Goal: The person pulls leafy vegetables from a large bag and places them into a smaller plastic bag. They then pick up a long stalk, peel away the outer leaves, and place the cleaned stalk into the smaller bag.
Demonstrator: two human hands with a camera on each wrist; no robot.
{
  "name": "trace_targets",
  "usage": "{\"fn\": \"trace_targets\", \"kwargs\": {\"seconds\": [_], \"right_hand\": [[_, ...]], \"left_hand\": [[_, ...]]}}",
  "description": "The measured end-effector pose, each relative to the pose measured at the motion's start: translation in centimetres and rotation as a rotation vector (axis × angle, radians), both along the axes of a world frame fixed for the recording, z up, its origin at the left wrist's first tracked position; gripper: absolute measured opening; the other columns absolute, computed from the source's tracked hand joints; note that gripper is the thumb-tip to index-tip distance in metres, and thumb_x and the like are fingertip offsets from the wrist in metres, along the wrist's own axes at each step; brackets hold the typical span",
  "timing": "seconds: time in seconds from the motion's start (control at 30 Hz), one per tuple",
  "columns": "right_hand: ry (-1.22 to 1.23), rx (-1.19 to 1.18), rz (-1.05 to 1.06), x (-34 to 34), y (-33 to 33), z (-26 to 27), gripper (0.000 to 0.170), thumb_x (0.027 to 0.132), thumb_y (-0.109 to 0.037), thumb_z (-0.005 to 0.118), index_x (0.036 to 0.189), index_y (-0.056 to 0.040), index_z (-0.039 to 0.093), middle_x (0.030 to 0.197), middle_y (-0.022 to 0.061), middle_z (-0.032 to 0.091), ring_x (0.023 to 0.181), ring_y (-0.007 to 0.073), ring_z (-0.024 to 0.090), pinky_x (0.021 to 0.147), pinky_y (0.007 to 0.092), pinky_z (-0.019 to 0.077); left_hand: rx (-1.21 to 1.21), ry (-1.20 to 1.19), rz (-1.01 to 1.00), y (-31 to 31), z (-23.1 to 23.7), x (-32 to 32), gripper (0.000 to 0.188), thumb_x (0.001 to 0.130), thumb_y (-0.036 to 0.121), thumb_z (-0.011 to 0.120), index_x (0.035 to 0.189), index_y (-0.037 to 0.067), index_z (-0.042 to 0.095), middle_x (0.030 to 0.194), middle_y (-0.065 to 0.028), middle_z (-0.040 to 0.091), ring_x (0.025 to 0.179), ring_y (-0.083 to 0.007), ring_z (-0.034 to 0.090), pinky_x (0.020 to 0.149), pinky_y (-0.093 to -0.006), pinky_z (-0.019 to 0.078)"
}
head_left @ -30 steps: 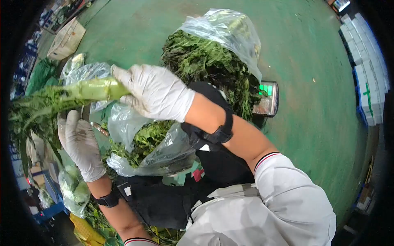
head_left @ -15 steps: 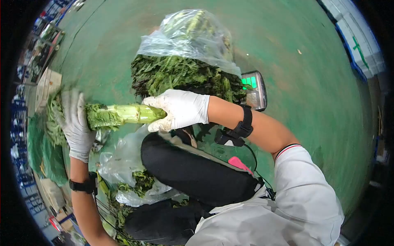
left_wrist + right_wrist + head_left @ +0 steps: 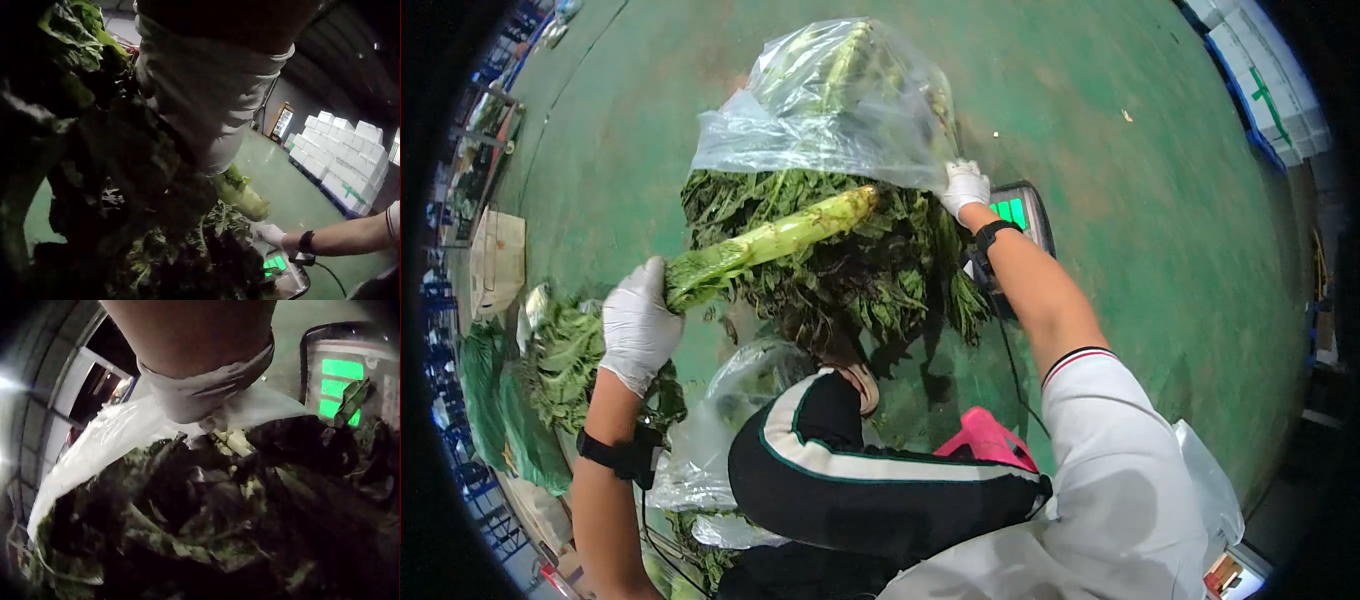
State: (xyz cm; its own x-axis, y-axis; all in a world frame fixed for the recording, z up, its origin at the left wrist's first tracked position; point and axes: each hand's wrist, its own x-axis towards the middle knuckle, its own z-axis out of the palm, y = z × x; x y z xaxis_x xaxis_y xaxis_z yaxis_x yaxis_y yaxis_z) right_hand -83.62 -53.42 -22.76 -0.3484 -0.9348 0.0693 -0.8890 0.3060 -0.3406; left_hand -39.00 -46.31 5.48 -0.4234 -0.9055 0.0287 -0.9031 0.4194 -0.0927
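My gloved left hand grips a celtuce around its leafy part. Its thick pale-green stem points right, over a pile of dark leaves, and its leaves hang down behind the hand. A clear plastic bag with more celtuce stems inside covers the far side of the pile. At the bag's right edge, my gloved right hand pinches the plastic. In the right wrist view the bag's rim stretches away from that hand above the leaves; the fingertips are mostly hidden there.
A scale with a green-lit display stands beside the pile, partly under the leaves. Another clear bag lies by my knee, near a pink stool. White boxes are stacked far right; a pale bin stands at left.
My right hand has let go of the celtuce's stem end and moved to the bag's edge. The left hand now grips the celtuce, which has swung over the leaf pile.
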Motion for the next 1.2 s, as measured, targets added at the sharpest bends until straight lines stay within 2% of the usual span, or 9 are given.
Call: {"fn": "trace_targets", "kwargs": {"seconds": [0.2,0.53,0.57,0.63,0.7,0.8,0.93,1.0,1.2], "right_hand": [[-0.379,-0.273,-0.046,-3.5,-2.3,1.5,0.030,0.088,-0.029,0.048,0.091,-0.0047,0.065,0.089,0.0241,0.062,0.084,0.0447,0.057,0.074,0.0469,0.0470],[-0.531,-0.430,0.401,4.1,-7.5,29.1,0.020,0.077,-0.005,0.057,0.097,-0.0017,0.060,0.085,0.0177,0.063,0.075,0.0312,0.061,0.067,0.0371,0.0502],[-0.152,-0.535,0.561,5.3,-11.0,29.7,0.028,0.081,-0.006,0.045,0.100,-0.0050,0.066,0.099,0.0216,0.063,0.092,0.0362,0.062,0.079,0.0403,0.0504],[-0.629,-0.244,0.422,10.9,-13.0,31.1,0.038,0.086,-0.030,0.047,0.094,0.0016,0.065,0.088,0.0208,0.065,0.081,0.0326,0.063,0.076,0.0405,0.0487],[0.178,-0.488,0.740,14.3,-10.9,32.1,0.018,0.078,-0.013,0.059,0.087,0.0001,0.066,0.080,0.0195,0.065,0.075,0.0348,0.063,0.072,0.0383,0.0504],[-0.562,-0.009,0.446,17.6,-6.7,31.8,0.036,0.081,-0.031,0.056,0.100,-0.0026,0.066,0.102,0.0230,0.063,0.097,0.0372,0.061,0.086,0.0410,0.0483],[-0.540,-0.125,0.424,17.9,-3.0,27.5,0.031,0.082,-0.031,0.055,0.080,-0.0012,0.065,0.081,0.0231,0.064,0.080,0.0391,0.062,0.076,0.0419,0.0498],[-0.493,-0.111,0.412,18.1,-0.9,25.5,0.029,0.080,-0.028,0.056,0.076,-0.0004,0.063,0.078,0.0236,0.063,0.078,0.0395,0.062,0.075,0.0439,0.0494],[-0.512,-0.269,0.541,17.8,4.1,22.8,0.018,0.077,-0.014,0.054,0.078,0.0033,0.058,0.073,0.0241,0.059,0.072,0.0414,0.059,0.070,0.0476,0.0477]], "left_hand": [[0.388,0.078,0.216,-1.2,1.0,-4.5,0.037,0.063,0.018,0.072,0.092,0.003,0.055,0.083,-0.0208,0.063,0.083,-0.0388,0.060,0.072,-0.0444,0.0482],[0.533,0.453,0.318,-11.8,-4.2,-9.0,0.034,0.064,0.021,0.067,0.083,-0.008,0.064,0.076,-0.0210,0.065,0.073,-0.0283,0.064,0.068,-0.0353,0.0494],[0.491,0.559,0.349,-12.9,-3.3,-10.4,0.034,0.065,0.020,0.066,0.081,-0.010,0.064,0.075,-0.0210,0.065,0.072,-0.0286,0.064,0.069,-0.0357,0.0495],[0.379,0.587,0.390,-16.7,-3.6,-11.9,0.055,0.066,0.028,0.071,0.102,-0.012,0.058,0.093,-0.0253,0.064,0.086,-0.0313,0.063,0.077,-0.0354,0.0489],[0.254,0.585,0.287,-18.2,-3.9,-12.4,0.068,0.067,0.033,0.073,0.114,-0.012,0.051,0.105,-0.0277,0.061,0.096,-0.0333,0.061,0.083,-0.0362,0.0475],[0.357,0.343,0.150,-19.1,-6.0,-8.9,0.073,0.068,0.036,0.074,0.117,-0.011,0.047,0.111,-0.0301,0.058,0.106,-0.0358,0.057,0.090,-0.0379,0.0450],[0.234,0.309,0.436,-14.1,-3.2,-8.3,0.081,0.068,0.035,0.077,0.129,-0.006,0.042,0.123,-0.0238,0.054,0.117,-0.0343,0.050,0.100,-0.0364,0.0372],[-0.431,0.161,0.375,-14.0,-4.9,-7.0,0.087,0.066,0.030,0.078,0.136,0.000,0.036,0.137,-0.0236,0.039,0.128,-0.0340,0.038,0.106,-0.0389,0.0312],[-0.003,-0.134,-0.322,-11.7,-1.8,-12.5,0.085,0.064,0.015,0.075,0.139,0.017,0.035,0.149,-0.0118,0.024,0.139,-0.0310,0.021,0.111,-0.0467,0.0233]]}}
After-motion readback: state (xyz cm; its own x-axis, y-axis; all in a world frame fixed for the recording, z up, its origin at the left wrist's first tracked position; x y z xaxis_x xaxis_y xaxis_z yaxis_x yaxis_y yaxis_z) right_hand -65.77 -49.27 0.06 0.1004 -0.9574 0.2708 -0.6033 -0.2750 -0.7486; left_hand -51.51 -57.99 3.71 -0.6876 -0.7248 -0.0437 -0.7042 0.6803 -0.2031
